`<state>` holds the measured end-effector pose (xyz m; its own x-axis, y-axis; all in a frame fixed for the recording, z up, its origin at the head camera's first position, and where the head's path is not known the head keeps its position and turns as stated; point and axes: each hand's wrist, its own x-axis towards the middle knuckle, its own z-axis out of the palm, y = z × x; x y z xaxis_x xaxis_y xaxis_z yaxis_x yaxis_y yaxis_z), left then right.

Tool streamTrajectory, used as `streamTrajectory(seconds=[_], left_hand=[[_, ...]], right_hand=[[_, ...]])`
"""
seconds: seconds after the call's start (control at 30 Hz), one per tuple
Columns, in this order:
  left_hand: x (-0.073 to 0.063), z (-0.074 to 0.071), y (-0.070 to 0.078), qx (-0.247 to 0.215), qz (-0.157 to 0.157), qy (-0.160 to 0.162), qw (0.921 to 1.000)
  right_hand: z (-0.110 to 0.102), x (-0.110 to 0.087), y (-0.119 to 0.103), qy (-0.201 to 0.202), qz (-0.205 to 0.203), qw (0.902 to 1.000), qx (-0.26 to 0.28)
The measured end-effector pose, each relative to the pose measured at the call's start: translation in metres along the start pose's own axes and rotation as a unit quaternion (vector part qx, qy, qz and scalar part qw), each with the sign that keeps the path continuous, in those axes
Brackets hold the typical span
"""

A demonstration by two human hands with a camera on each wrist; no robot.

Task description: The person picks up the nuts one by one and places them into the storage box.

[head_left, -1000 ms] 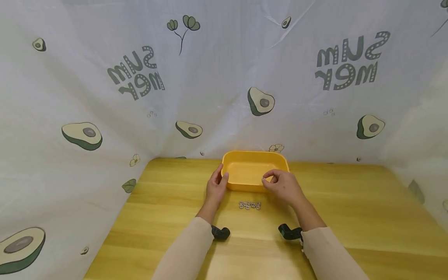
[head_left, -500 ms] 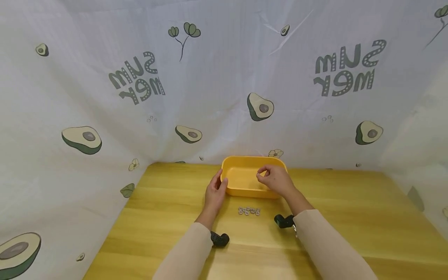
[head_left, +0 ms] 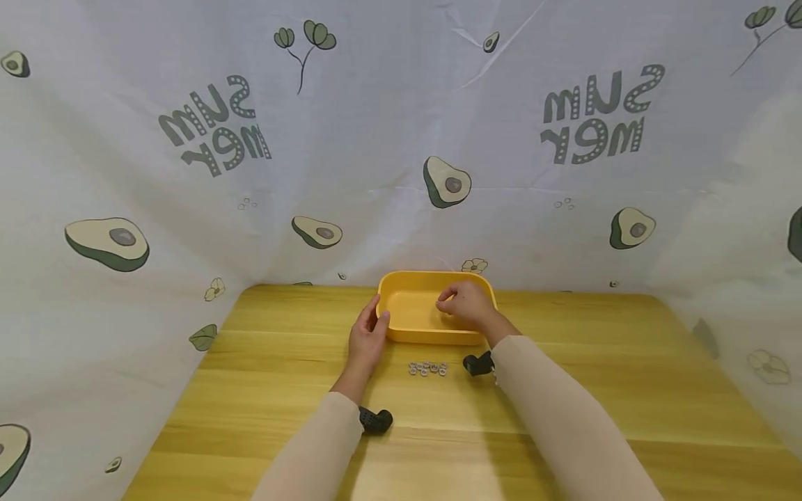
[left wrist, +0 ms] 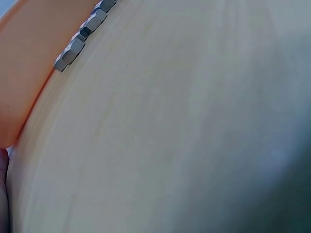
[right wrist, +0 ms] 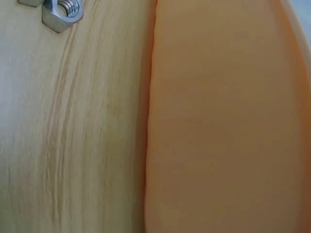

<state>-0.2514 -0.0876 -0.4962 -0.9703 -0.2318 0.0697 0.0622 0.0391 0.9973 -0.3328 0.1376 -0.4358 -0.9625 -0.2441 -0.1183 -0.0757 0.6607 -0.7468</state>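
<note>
A yellow plastic bin (head_left: 432,337) stands at the back of the wooden table, open side up. My left hand (head_left: 367,341) holds its left front corner, thumb at the front wall and fingers along the side. Over the inside of the bin is my right hand (head_left: 468,303), thumb and forefinger pinched together on a small metal nut that the fingertips mostly hide. In front of the bin lie several hex nuts (head_left: 428,368) in a tight group. Close up, the right wrist view shows one silver nut (right wrist: 59,20) beside the bin's wall (right wrist: 223,121).
Behind the wooden table (head_left: 263,390) hangs a white curtain (head_left: 376,125) printed with avocados and lettering. Black wrist devices, one on the left wrist (head_left: 376,421) and one on the right (head_left: 479,364), stick out above the tabletop.
My right hand has moved from the bin's front edge further in over its inside, fingers still pinched. My left hand stays at the bin's corner. The head view has shifted slightly.
</note>
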Motion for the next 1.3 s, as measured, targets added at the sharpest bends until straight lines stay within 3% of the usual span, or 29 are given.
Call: streamTrajectory(seconds=[0.13,0.4,0.53,0.73,0.83,1.03,1.3], left_hand=[[0.002,-0.003,0.0,0.004,0.0,-0.007,1.0],[0.001,0.0,-0.001,0.0,0.001,0.002,1.0],[0.002,0.002,-0.001,-0.005,0.003,-0.01,0.9999],[0.001,-0.001,-0.002,0.004,0.001,0.011,0.9999],[0.003,-0.001,-0.001,0.004,-0.001,0.004,1.0],[0.005,-0.003,0.0,0.004,-0.001,0.003,1.0],[-0.001,-0.003,0.004,0.0,0.0,-0.003,1.0]], right_hand=[[0.004,0.007,0.0,-0.009,0.02,0.9996,-0.015],[0.008,0.009,0.004,-0.014,0.02,0.9981,-0.057],[0.007,0.008,0.005,0.002,0.034,0.9979,-0.054],[0.009,0.01,0.004,-0.003,0.037,0.9984,-0.042],[0.008,0.011,0.003,0.008,0.039,0.9983,-0.042],[0.005,0.01,-0.004,0.024,0.011,0.9987,-0.044],[-0.008,-0.012,-0.019,0.064,-0.021,0.9977,-0.006]])
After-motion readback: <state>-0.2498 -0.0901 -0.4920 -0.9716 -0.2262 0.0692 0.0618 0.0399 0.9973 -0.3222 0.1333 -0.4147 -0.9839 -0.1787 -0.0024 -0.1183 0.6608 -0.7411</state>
